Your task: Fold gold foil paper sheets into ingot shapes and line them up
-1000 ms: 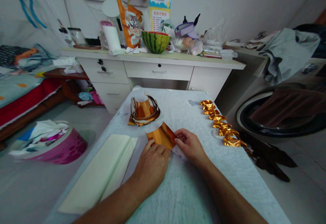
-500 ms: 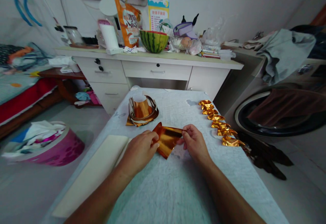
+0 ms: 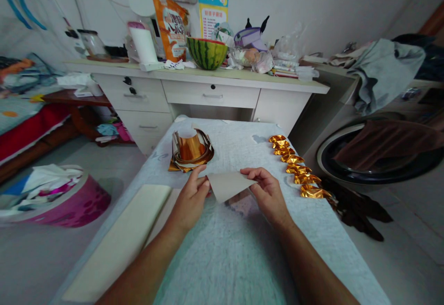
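Note:
A small sheet (image 3: 231, 184) with a pale grey face up is stretched between my two hands above the cloth-covered table (image 3: 222, 258). My left hand (image 3: 194, 196) pinches its left edge, and my right hand (image 3: 267, 189) grips the right edge between thumb and fingers. Beyond my left hand sits a loose roll of copper-gold foil sheets (image 3: 190, 150). Several crumpled or twisted gold foil pieces (image 3: 300, 173) lie in a row along the table's right side. A cream-coloured flat pad (image 3: 121, 240) rests beside my left forearm.
Behind the table stands a white desk (image 3: 211, 94) with a cut watermelon (image 3: 207, 54) and an orange bag (image 3: 172, 29) on it. A pink bin (image 3: 86, 201) is on the floor at left. At right is a washing machine (image 3: 321, 115) with cloths on it.
The sheet has been turned over: its shiny copper-gold face showed before, its pale grey face shows now. My left hand has shifted slightly left and its grip has changed.

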`<state>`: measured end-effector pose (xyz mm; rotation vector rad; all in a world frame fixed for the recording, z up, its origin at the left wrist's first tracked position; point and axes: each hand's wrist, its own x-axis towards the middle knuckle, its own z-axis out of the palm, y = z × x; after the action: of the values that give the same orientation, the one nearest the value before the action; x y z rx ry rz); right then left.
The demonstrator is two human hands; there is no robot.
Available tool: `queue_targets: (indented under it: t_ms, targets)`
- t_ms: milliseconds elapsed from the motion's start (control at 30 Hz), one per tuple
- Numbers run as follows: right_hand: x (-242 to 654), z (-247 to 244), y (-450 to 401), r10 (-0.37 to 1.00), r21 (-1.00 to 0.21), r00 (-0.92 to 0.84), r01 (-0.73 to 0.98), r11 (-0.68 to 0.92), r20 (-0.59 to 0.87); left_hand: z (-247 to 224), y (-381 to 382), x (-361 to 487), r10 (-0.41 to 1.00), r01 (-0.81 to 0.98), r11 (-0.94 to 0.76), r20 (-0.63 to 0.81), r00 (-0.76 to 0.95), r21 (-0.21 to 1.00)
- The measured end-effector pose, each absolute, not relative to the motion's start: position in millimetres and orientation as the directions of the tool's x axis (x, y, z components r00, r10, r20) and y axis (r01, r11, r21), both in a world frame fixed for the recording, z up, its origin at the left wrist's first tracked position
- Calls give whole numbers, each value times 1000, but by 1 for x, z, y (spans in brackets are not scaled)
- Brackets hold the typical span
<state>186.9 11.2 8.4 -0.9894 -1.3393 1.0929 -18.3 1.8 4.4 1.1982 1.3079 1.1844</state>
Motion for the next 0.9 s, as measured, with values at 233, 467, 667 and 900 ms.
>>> queue_targets:
  t_ms: [233,467,667,900]
  targets:
    - [191,19,6,937,-954,-191,13,300,292,8,5,-20,980,-206,84,-118,-161,975]
    - [187,9,16,998,-997,-17,61,-53,-54,0,3,-18,988,9,140,-139,-59,990]
    - [186,5,16,974,-982,-120,21,-190,-191,2,2,-16,998,116,49,-54,41,992]
    - [187,0,17,992,-987,-95,143,-71,-85,-1,0,-18,997,291,8,-29,68,957]
